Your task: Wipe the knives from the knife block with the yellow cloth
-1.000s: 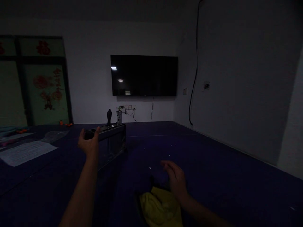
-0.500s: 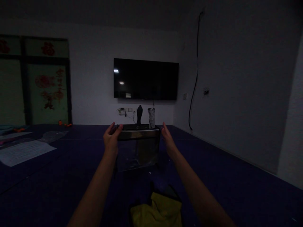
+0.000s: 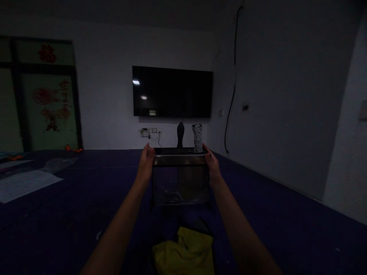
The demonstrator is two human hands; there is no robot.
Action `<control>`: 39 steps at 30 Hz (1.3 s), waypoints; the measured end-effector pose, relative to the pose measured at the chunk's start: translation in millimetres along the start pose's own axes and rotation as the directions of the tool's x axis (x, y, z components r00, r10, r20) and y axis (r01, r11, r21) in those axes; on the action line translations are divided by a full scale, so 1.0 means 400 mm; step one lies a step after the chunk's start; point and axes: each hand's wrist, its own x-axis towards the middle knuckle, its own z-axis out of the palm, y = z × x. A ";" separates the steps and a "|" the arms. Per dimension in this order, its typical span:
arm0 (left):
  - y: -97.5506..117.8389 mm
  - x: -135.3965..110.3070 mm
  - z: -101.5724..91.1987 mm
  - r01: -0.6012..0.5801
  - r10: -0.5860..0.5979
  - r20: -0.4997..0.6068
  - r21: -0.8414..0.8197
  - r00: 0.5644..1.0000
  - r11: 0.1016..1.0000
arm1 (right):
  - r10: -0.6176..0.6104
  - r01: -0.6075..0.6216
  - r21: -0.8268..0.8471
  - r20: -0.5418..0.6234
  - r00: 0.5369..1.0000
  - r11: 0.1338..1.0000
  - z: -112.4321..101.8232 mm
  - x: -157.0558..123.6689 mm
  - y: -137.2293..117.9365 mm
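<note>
The left grip [image 3: 146,163] and right grip [image 3: 213,167] clasp the tank [image 3: 179,160] by its ends; uneven tilting could topple the vase [image 3: 180,136] (slim, upright) or cylinder [image 3: 197,138] atop.

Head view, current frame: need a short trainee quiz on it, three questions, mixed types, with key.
1. True or false: the yellow cloth lies nearer the camera than the see-through box.

2. Multiple choice: which thing stands on top of the see-through box, nearer the right hand than the dark vase is?
A. The television
B. The patterned cylinder
C. A sheet of paper

3. Short answer: where do the left hand and the right hand hold the see-through box?

Key
1. True
2. B
3. At its upper ends, one hand at each
</note>
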 end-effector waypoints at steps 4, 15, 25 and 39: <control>0.014 0.007 -0.012 0.057 -0.057 0.038 -0.001 0.998 0.998 | -0.039 0.034 -0.045 -0.126 0.991 0.998 -0.048 0.013 0.012; 0.046 0.034 -0.073 0.101 -0.103 -0.042 -0.038 0.994 0.994 | -0.465 0.090 -0.629 -0.463 0.755 0.772 -0.232 0.034 0.066; 0.055 0.030 -0.073 0.105 -0.105 -0.015 -0.004 0.994 0.994 | -0.501 -0.110 -0.698 -0.605 0.619 0.708 -0.324 0.009 0.118; 0.057 0.031 -0.079 0.096 -0.096 -0.018 0.008 0.995 0.995 | -0.534 -0.134 -0.777 -0.535 0.655 0.615 -0.284 -0.021 0.153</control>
